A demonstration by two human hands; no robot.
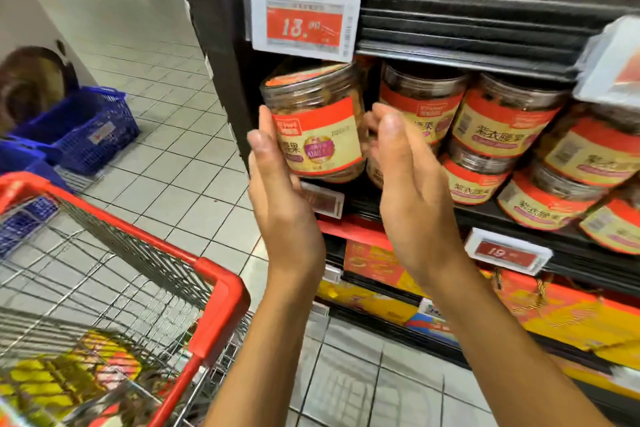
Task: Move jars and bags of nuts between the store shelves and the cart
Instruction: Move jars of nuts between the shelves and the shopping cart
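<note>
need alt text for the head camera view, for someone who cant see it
Two bare hands reach toward a clear jar of nuts at the left end of a store shelf; the left hand touches its side with straight fingers, the right hand hovers open beside it. More jars are stacked to the right, and a red wire cart stands lower left.

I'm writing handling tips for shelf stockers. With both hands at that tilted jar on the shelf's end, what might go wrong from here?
1. The tilted jar seems held only by straight fingers of the left hand; the right hand looks just off it, so it may slip.
2. It sits at the shelf's open end, above tiled floor, not over the cart.
3. Stacked neighbouring jars lean and may shift.
</note>
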